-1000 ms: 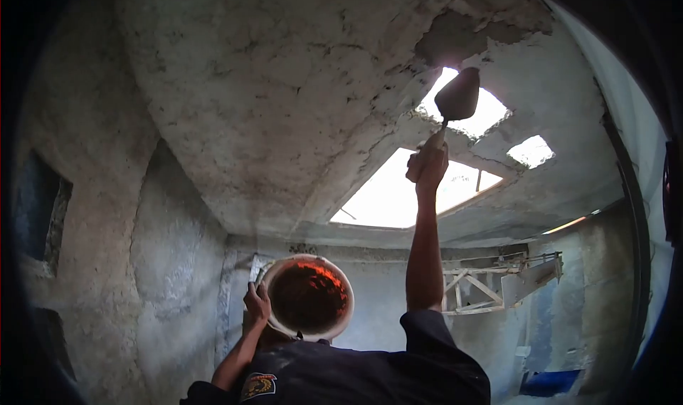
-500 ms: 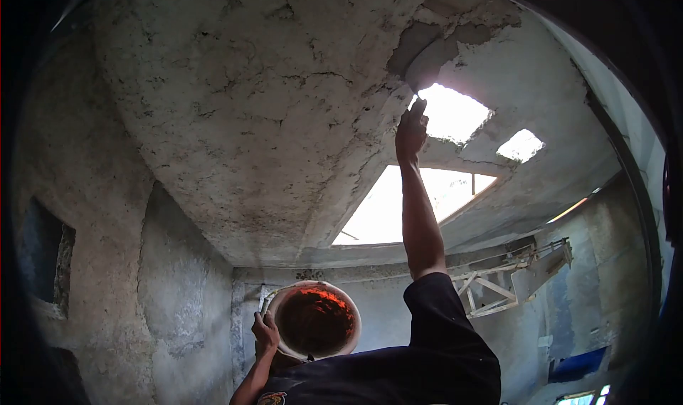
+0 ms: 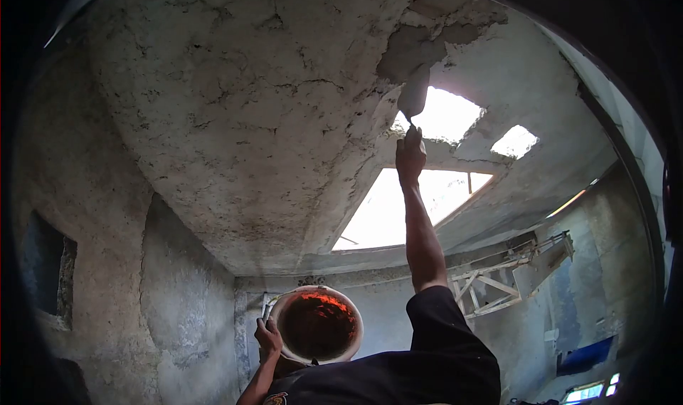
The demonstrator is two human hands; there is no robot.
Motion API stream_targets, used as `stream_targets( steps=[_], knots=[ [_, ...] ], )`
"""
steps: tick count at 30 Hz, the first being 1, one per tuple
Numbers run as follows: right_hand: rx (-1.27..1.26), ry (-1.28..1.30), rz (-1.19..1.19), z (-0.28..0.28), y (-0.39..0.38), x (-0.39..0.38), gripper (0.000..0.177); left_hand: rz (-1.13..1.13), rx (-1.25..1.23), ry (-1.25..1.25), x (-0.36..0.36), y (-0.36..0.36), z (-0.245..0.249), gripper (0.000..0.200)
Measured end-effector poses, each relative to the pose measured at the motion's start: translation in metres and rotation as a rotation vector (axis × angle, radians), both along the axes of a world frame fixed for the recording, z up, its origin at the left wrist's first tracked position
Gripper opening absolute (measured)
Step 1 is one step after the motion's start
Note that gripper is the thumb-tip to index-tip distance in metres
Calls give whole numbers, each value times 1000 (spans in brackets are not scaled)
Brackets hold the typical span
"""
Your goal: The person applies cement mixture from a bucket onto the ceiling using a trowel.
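My right hand (image 3: 410, 156) is raised high and closed on the handle of a trowel (image 3: 415, 95). The trowel's blade is up against the wall by a patch of darker, wet-looking mortar (image 3: 405, 53), beside a bright opening. Low in the view, my left hand (image 3: 268, 336) grips the rim of a round bucket (image 3: 318, 324), which is held close to my body. Inside the bucket it is dark, with orange-red light on the upper inner side.
A rough, cracked plaster wall (image 3: 235, 120) fills the upper left. Bright openings (image 3: 516, 141) and a large window opening (image 3: 405, 209) pierce the surface. A pale slatted frame (image 3: 491, 291) stands at the right, above a blue panel (image 3: 585, 356). A dark recess (image 3: 46, 263) lies at far left.
My right hand has moved down a little from the mortar patch, and more of the trowel blade shows. My left hand still holds the bucket; the view has shifted slightly.
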State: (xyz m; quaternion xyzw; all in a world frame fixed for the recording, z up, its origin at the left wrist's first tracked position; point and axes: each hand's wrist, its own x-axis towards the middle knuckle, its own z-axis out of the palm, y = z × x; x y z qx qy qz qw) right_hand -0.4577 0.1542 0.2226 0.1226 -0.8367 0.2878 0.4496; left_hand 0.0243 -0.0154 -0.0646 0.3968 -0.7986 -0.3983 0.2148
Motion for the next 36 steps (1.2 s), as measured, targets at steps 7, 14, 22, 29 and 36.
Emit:
stream_targets(
  steps=[7,14,22,29,36],
  knots=[
    [-26,-8,123,24,18,-14,30,-1,22,10,-2,1,16,28],
    [148,-226,-42,66,32,-73,31,-7,40,-61,-5,-1,11,28],
    [49,-323,-9,46,52,-72,37,0,46,-25,-5,-3,2,30],
    [-118,-280,-96,4,44,-39,35,-10,24,-55,-7,-2,16,29],
    [-177,-347,152,54,-17,-53,37,12,-25,-57,-9,1,23,28]
  ],
)
